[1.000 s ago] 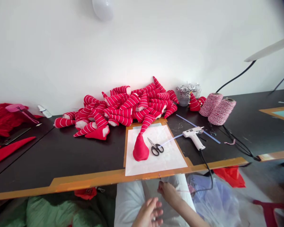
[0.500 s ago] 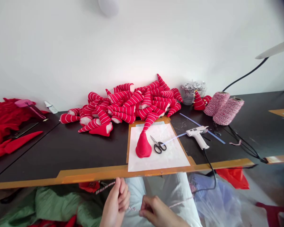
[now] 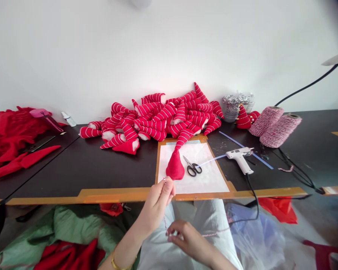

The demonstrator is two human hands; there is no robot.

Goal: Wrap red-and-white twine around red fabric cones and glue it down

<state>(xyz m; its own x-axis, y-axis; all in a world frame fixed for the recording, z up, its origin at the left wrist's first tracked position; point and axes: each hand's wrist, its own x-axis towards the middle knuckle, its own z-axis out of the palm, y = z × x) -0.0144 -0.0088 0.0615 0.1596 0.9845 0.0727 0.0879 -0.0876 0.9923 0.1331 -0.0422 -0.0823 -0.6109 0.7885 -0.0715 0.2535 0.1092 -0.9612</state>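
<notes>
My left hand (image 3: 162, 193) is over the table's front edge, fingers pinched on the end of a red-and-white twine (image 3: 211, 235). Its fingertips are close to the base of a red stuffed cone (image 3: 175, 167) lying on a white sheet (image 3: 205, 183); whether they touch it I cannot tell. Below, over my lap, the fingers of my right hand (image 3: 187, 238) curl around the same twine. The strand runs down from the left hand, through the right one and off to the right. Black-handled scissors (image 3: 194, 170) lie beside the cone.
A pile of red cones with white stripes (image 3: 157, 116) is at the wall. To the right are a white glue gun (image 3: 240, 157), its cord hanging over the edge, two twine spools (image 3: 281, 131) and a tub of silver tinsel (image 3: 236, 103). Red fabric (image 3: 14, 131) lies left.
My left hand has moved up and right from below the table edge to the cone's base, carrying the twine end. My right hand stays low over the lap. The view has shifted slightly.
</notes>
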